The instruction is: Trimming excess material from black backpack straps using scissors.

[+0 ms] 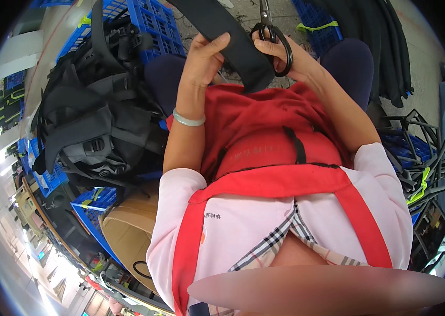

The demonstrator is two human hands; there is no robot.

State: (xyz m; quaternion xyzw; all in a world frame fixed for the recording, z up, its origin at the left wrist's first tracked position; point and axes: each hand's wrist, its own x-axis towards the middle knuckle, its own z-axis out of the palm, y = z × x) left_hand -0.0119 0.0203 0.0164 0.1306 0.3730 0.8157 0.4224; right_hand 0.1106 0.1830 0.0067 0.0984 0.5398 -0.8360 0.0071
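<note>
A wide black fabric strap runs from the top edge down over my lap. My left hand grips its left side, thumb laid on top. In my right hand is a pair of scissors, fingers around the black handles and metal blades pointing away from me. The handles sit right beside the strap's right edge. Part of the strap's near end rests against my red apron. The fingers behind the strap are hidden.
A heap of black bags with straps and buckles lies to my left, by a blue plastic crate. Behind it stands a cardboard box. Black cloth drapes at the far right, with tangled black strips nearer.
</note>
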